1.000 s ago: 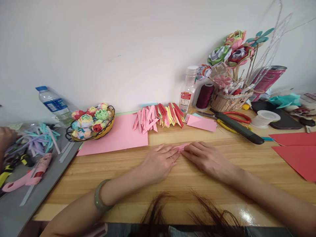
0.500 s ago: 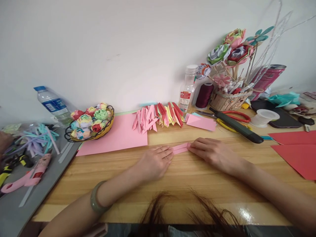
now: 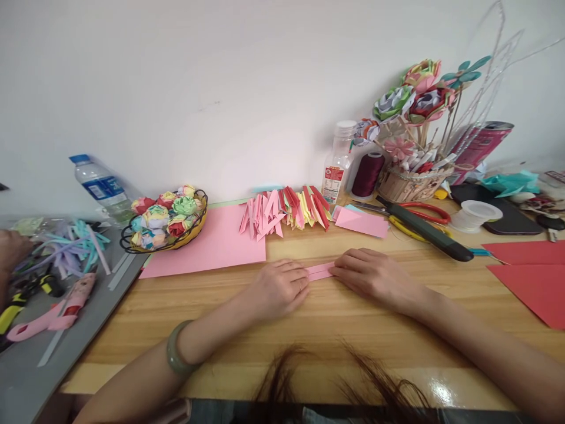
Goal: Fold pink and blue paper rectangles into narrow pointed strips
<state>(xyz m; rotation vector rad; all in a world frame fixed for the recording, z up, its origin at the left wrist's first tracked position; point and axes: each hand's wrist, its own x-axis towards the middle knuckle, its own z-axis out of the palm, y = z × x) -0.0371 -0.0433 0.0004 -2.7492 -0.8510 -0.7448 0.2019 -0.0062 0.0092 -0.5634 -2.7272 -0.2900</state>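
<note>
A: What's nearest, with the clock centred on the narrow pink paper strip [image 3: 321,271] and twelve towards the white wall [image 3: 220,76]?

B: A dull-green, rounded bangle [image 3: 179,350] on the left forearm [image 3: 212,340], at eight o'clock, over the pale, wood-grained surface [image 3: 269,353].

A: And the hands?

B: The left hand [image 3: 282,288] lies palm-down at nine, fingers straight and close together, over the strip's left end. The right hand [image 3: 375,274] is at three, fingers bent and bunched on the other end. I can't tell whether it pinches the paper or only presses it.

A: The strip itself?

B: On the surface, its middle showing between both hands, a line along its length.

A: Further out?

B: At three, well apart, flat red paper sheets [image 3: 529,288]. At ten, a large pink paper sheet [image 3: 229,247], partly under a yellow oval basket with a dark looped rim [image 3: 197,231], holding multicoloured paper flowers [image 3: 155,215]. At eleven, a row of thin folded pink, red and yellow paper pieces [image 3: 289,206]. Between one and two, pink rectangular paper slips [image 3: 362,222].

A: Furthest?

B: At twelve, a clear, white-capped bottle [image 3: 334,176]; at one, a dark purple thread spool [image 3: 368,175].
</note>
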